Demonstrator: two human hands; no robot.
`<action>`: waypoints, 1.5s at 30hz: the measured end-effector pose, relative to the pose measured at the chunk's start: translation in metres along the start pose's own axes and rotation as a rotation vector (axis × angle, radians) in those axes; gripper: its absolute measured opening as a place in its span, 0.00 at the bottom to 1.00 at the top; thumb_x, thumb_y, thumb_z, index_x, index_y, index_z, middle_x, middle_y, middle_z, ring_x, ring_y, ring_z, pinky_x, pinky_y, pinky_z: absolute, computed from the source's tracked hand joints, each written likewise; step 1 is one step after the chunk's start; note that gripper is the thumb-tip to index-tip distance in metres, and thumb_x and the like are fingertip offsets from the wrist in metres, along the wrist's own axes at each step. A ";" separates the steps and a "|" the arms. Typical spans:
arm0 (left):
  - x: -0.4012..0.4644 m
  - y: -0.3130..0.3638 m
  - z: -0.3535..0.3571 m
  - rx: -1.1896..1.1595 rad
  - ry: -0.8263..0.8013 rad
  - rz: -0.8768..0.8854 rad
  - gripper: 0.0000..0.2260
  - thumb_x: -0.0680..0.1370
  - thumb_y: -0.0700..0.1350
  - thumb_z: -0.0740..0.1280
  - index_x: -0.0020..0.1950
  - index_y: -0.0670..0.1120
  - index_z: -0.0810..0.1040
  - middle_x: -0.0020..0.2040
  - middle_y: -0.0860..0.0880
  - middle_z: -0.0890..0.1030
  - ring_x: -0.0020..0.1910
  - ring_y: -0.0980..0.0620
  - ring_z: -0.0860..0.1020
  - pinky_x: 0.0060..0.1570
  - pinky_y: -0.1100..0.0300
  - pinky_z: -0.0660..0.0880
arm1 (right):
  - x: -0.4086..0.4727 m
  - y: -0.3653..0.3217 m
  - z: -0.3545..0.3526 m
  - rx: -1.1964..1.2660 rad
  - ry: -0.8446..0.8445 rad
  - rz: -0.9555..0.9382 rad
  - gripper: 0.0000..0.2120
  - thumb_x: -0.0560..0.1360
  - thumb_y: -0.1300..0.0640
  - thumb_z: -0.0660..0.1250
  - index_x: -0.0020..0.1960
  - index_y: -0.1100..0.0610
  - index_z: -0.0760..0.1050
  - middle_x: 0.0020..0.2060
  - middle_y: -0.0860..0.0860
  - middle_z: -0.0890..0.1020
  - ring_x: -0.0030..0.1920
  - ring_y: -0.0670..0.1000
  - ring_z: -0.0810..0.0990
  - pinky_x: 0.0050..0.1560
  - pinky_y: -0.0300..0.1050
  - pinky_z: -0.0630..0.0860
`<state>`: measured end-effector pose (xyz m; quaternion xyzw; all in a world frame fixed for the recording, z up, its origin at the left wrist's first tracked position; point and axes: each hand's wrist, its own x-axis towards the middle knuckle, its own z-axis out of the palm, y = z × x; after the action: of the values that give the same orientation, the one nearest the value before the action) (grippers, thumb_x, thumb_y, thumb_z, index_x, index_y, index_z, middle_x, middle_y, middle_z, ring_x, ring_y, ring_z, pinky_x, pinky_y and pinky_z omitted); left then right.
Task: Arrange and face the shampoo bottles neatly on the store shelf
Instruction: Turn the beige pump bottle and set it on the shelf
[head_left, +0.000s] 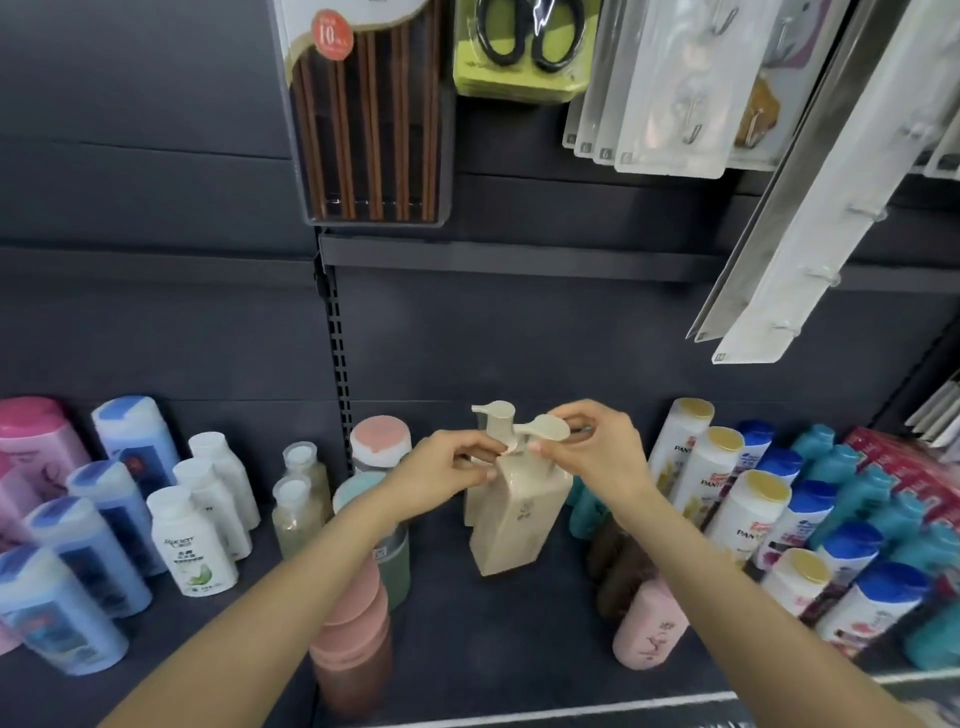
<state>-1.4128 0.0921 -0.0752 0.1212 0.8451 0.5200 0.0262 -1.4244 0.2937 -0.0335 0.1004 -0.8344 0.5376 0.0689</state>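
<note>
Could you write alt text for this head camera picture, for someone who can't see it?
Two bare hands work at the pump top of a beige bottle on a dark store shelf: the left hand pinches its neck, the right hand holds the pump head. Rows of blue, white and pink bottles stand either side.

The scene is lit evenly and softly from above and in front; no hard shadows are cast on the dark shelf (467, 623), only faint shade under the bottles. The dark back panel (156, 322) is rendered dim and flat. Mild glare is seen on the clear blister packs (670, 88) at the top right, and on the white strip (571, 709) along the shelf's front edge. Strong wide-angle distortion is shown: the blue bottles (62, 608) at the shelf's left end and those at its right end are splayed outward. Slight softness is spread throughout, worse towards the corners.
</note>
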 end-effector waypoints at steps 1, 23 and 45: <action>0.005 -0.005 0.001 0.051 0.041 0.001 0.12 0.74 0.42 0.69 0.53 0.58 0.79 0.53 0.55 0.82 0.52 0.57 0.80 0.59 0.51 0.75 | 0.001 0.005 0.005 -0.021 0.014 0.020 0.17 0.61 0.56 0.80 0.47 0.58 0.80 0.39 0.44 0.81 0.40 0.43 0.81 0.39 0.30 0.76; 0.050 -0.021 -0.014 0.793 -0.043 0.111 0.28 0.78 0.35 0.58 0.76 0.50 0.56 0.76 0.54 0.57 0.74 0.53 0.56 0.71 0.63 0.53 | 0.026 0.050 0.046 -0.367 -0.164 0.013 0.19 0.65 0.50 0.77 0.52 0.53 0.78 0.47 0.50 0.77 0.48 0.48 0.77 0.49 0.39 0.74; 0.065 -0.031 -0.006 0.605 0.039 0.073 0.28 0.77 0.30 0.58 0.75 0.50 0.61 0.75 0.55 0.60 0.73 0.55 0.57 0.64 0.74 0.47 | 0.023 0.054 0.030 -0.358 -0.288 -0.029 0.20 0.67 0.56 0.76 0.57 0.55 0.78 0.46 0.52 0.83 0.48 0.48 0.81 0.53 0.44 0.77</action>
<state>-1.4824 0.0882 -0.0948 0.1436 0.9571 0.2476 -0.0460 -1.4603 0.2859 -0.0885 0.1743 -0.9162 0.3600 -0.0266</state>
